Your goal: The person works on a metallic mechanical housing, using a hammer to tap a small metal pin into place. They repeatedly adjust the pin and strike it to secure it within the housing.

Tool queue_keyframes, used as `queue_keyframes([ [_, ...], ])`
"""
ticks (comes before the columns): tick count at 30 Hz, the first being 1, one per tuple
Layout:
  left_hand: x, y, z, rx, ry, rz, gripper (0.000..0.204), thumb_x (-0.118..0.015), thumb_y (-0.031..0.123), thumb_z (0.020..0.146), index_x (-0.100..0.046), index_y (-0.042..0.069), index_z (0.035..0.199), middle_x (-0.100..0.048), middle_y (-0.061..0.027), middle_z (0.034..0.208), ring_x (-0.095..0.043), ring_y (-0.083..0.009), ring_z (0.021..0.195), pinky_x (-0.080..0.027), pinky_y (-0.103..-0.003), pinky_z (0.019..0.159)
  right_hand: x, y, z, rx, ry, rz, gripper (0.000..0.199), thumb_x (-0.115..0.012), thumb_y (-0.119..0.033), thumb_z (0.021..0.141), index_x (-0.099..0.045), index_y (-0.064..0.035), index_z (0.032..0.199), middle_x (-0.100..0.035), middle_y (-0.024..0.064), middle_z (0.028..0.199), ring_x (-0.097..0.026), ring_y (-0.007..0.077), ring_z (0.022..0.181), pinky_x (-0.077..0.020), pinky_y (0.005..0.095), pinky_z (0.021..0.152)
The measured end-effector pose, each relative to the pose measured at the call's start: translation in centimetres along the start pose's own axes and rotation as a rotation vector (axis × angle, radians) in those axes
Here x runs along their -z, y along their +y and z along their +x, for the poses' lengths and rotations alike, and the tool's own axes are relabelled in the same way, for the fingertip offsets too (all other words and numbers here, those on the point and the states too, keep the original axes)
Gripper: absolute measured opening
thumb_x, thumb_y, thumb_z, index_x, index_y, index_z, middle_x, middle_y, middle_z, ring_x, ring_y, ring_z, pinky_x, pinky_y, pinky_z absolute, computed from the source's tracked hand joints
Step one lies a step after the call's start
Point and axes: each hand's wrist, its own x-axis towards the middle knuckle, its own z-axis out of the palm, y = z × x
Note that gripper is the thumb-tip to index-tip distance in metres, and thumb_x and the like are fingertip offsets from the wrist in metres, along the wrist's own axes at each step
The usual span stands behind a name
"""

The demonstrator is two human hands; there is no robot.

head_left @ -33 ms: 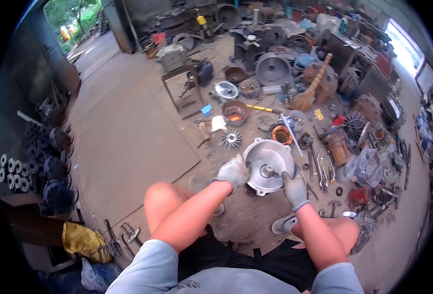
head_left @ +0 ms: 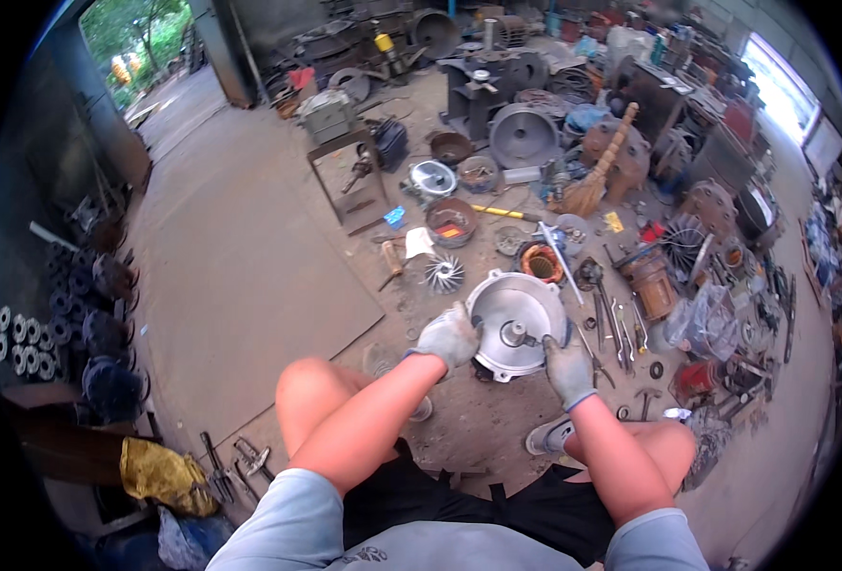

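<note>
In front of my knees stands a round, silver-grey motor end cover (head_left: 497, 309) with lugs on its rim and a shaft stub at its centre, its open bowl side facing up. My left hand (head_left: 450, 337), in a pale grey work glove, is closed on its left rim. On the lower right rim my right hand (head_left: 569, 371), gloved alike with dark fingertips, is closed too; some of its fingers are hidden behind the edge. What lies under the cover is mostly hidden. Just beyond it are a finned fan wheel (head_left: 444, 274) and a ring of copper windings (head_left: 540, 261).
Wrenches (head_left: 621, 333), a hammer (head_left: 646, 403) and a rusty motor body (head_left: 651, 288) lie to the right. Farther off are a yellow-handled tool (head_left: 506, 213), a straw broom (head_left: 597, 176) and a rusty bowl (head_left: 450, 222). A flat sheet (head_left: 249, 285) covers the floor at left.
The whole scene sits slightly farther left in the picture. Both hands keep their places on the cover's rim.
</note>
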Motion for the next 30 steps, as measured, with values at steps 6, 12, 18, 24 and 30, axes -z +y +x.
queue_keyframes([
  [6, 0.2, 0.3, 0.3, 0.006, -0.028, 0.04, 0.06, -0.06, 0.044, 0.102, -0.054, -0.007, 0.133, -0.069, -0.0334, 0.126, -0.067, -0.046, 0.121, -0.052, -0.053, 0.105, 0.9, -1.4, 0.1, -0.229, -0.154, -0.14, 0.054, -0.069, -0.024, 0.1, -0.055, 0.0015, 0.146, -0.067, 0.0281, 0.137, -0.067, 0.0414, 0.126, -0.0503, 0.0454, 0.109],
  [12, -0.2, -1.9, 2.3, -0.025, -0.101, 0.051, 0.073, -0.06, 0.045, 0.102, -0.042, -0.01, 0.148, -0.064, -0.0377, 0.133, -0.063, -0.0479, 0.128, -0.05, -0.052, 0.11, -0.1, 2.0, 1.0, 0.001, -0.095, -0.087, 0.084, -0.077, -0.042, 0.093, -0.038, -0.0025, 0.157, -0.057, 0.0339, 0.144, -0.054, 0.0535, 0.135, -0.0451, 0.0544, 0.114],
  [18, 2.8, 0.2, -0.2, -0.15, 0.204, -0.063, 0.062, -0.066, 0.033, 0.102, -0.048, -0.005, 0.149, -0.066, -0.0315, 0.135, -0.063, -0.0431, 0.13, -0.051, -0.046, 0.109, 4.1, -7.6, -3.2, 0.246, 0.096, -0.293, 0.108, -0.086, -0.048, 0.082, -0.03, -0.0066, 0.165, -0.036, 0.0307, 0.161, -0.037, 0.0502, 0.147, -0.0328, 0.0539, 0.124],
  [24, 9.1, 1.7, -4.8, -0.411, 0.354, -0.429, 0.041, -0.061, 0.021, 0.107, -0.06, -0.003, 0.14, -0.069, -0.0209, 0.133, -0.065, -0.034, 0.126, -0.048, -0.04, 0.111, 5.9, -16.5, -4.7, 0.474, 0.117, -0.401, 0.138, -0.096, -0.047, 0.07, -0.011, -0.0008, 0.169, -0.028, 0.0323, 0.165, -0.031, 0.048, 0.153, -0.0291, 0.0525, 0.127],
  [30, 10.5, 6.2, -7.6, -0.42, 0.28, -0.791, 0.039, -0.062, 0.017, 0.109, -0.06, -0.004, 0.141, -0.067, -0.0117, 0.136, -0.063, -0.0195, 0.124, -0.049, -0.033, 0.108, 2.3, -10.5, 1.5, 0.335, 0.079, -0.061, 0.128, -0.089, -0.051, 0.08, -0.013, 0.004, 0.167, -0.034, 0.0392, 0.161, -0.034, 0.0546, 0.151, -0.0321, 0.0545, 0.125],
])
